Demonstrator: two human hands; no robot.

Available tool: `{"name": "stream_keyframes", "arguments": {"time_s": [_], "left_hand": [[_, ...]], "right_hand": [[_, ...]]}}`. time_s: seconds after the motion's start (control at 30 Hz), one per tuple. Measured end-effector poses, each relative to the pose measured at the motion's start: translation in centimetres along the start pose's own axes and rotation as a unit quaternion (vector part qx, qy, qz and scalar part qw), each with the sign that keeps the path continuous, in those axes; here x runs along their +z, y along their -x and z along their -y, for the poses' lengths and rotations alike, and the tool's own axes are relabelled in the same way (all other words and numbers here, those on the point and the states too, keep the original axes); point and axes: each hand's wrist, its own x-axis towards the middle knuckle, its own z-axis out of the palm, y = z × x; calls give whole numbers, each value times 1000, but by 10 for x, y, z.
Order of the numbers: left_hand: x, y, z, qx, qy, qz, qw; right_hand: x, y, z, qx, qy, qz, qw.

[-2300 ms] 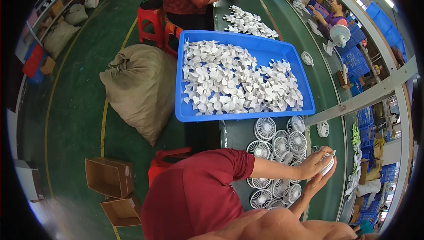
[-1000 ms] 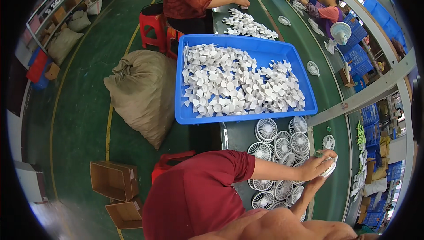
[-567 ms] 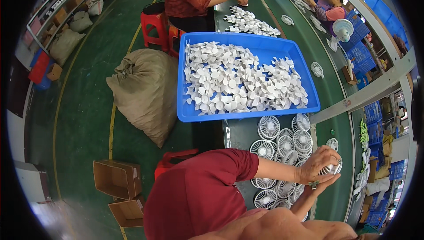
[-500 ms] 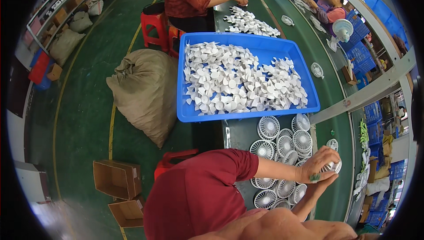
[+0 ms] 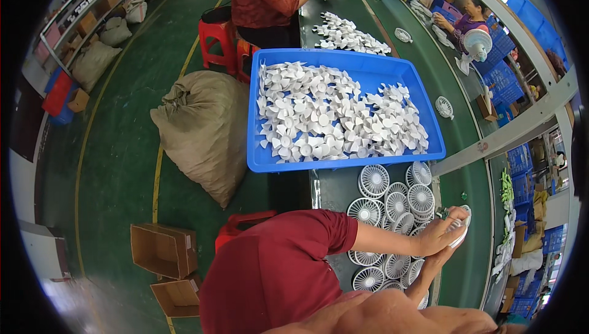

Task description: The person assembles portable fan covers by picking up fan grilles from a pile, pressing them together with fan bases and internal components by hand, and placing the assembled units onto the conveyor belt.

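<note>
Green belt point(image 5: 457, 174) runs beside the table point(image 5: 337, 188); over it, fingers of left hand point(image 5: 437, 236) and right hand point(image 5: 440, 255) clasp one white fan part point(image 5: 460, 234), apparently unfinished — many grilles point(image 5: 420, 199) remain stacked at nine o'clock, loose blades point(image 5: 319, 113) in the blue tray point(image 5: 343, 164) at eleven.

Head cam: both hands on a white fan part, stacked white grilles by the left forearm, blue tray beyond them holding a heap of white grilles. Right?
Not quite: in the head view, the blue tray holds a heap of white fan blades, not grilles. The rest stands: left hand and right hand on a white fan part, stacked white grilles by the left forearm.
</note>
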Motion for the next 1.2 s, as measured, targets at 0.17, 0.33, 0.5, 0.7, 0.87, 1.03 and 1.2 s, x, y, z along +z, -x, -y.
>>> {"name": "stream_keyframes", "arguments": {"time_s": [0.17, 0.33, 0.5, 0.7, 0.87, 1.03, 1.2], "left_hand": [[-7, 2, -19, 224, -188, 14, 956], [-1, -8, 14, 272, -109, 32, 955], [-20, -19, 33, -90, 76, 33, 993], [0, -5, 26, -10, 87, 28, 996], [-9, 0, 39, 26, -16, 83, 996], [-14, 2, 65, 0, -283, 197, 939], [-9, 5, 48, -14, -294, 346, 891]], "right_hand": [[13, 7, 27, 141, -261, -45, 954], [0, 11, 43, 174, -203, 8, 964], [25, -7, 48, -66, 159, -8, 985], [38, -3, 47, -76, 30, -86, 993], [35, -4, 44, -37, -35, -39, 998], [-31, -19, 7, 73, 121, -97, 985], [-170, 1, -62, 141, 340, -272, 889]]}}
